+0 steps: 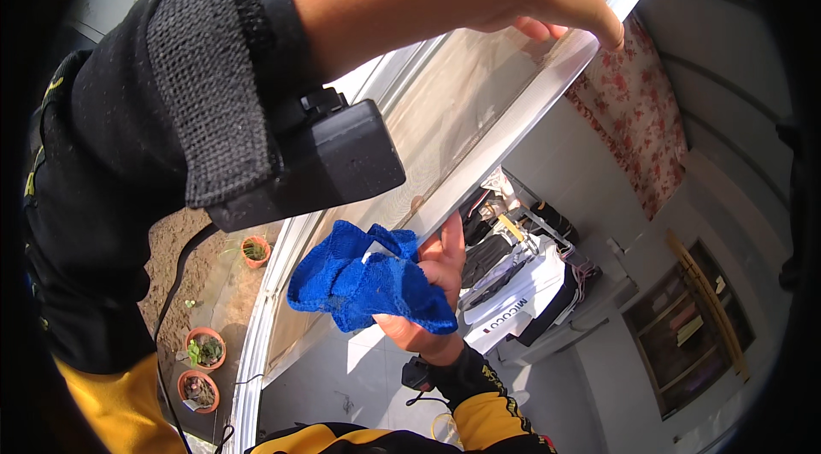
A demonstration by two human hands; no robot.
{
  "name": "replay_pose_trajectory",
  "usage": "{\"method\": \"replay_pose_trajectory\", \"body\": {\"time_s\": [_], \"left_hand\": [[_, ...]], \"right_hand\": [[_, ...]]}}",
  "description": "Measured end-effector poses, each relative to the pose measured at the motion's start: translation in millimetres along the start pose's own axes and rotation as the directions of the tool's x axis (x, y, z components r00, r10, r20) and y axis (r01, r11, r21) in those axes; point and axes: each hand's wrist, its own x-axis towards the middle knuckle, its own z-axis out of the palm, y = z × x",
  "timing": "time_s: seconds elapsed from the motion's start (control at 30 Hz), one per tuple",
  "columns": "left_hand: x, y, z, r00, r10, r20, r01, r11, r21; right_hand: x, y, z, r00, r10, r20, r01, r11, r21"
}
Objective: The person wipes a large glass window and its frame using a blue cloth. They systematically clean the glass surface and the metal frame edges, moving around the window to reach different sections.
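My left arm reaches across the top of the view, a black device strapped to its forearm. My left hand (pixel 571 2) grips the upper part of the pale frame (pixel 513 111) of a mesh window screen, with fingers showing on the mesh side and a fingertip over the outer edge. Lower down, my right hand (pixel 446 261) holds a crumpled blue cloth (pixel 369 281) and touches the lower part of the same frame with its fingers. The cloth hides part of the palm. The screen's mesh (pixel 449 114) stretches beside the frame, slanting from lower left to upper right.
White window tracks (pixel 256 338) run left of the screen. Beyond them are potted plants (pixel 205 348) and bare soil (pixel 179 255). On the room side are a rack of hanging clothes (pixel 507 287), a floral curtain (pixel 635 114) and a dark framed window (pixel 686 332).
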Motion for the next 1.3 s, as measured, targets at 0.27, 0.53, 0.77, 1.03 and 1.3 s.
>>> {"method": "replay_pose_trajectory", "body": {"time_s": [0.27,0.53,0.77,1.03,1.3], "left_hand": [[17.7,-32.2,25.8,0.958,-0.212,-0.195,0.1,0.879,-0.466],[-56.5,-33.3,71.4,0.861,-0.17,-0.48,0.033,0.959,-0.281],[-161.1,44.6,184.4,0.909,-0.298,-0.291,0.143,0.879,-0.455],[-206.4,33.0,249.9,0.54,-0.519,-0.663,0.171,0.839,-0.517],[-228.4,-48.9,277.3,0.144,-0.858,-0.492,0.092,0.507,-0.857]], "right_hand": [[0.6,-4.9,2.3,0.999,-0.035,0.012,0.035,0.999,-0.004],[-21.9,1.8,-7.8,0.884,-0.425,0.196,0.454,0.675,-0.582],[-32.6,7.7,-4.1,0.888,-0.428,0.169,0.407,0.561,-0.721],[-40.1,37.1,22.9,0.892,-0.415,-0.18,0.402,0.91,-0.104],[-78.0,48.4,18.8,0.998,0.062,0.019,-0.045,0.874,-0.483]]}}
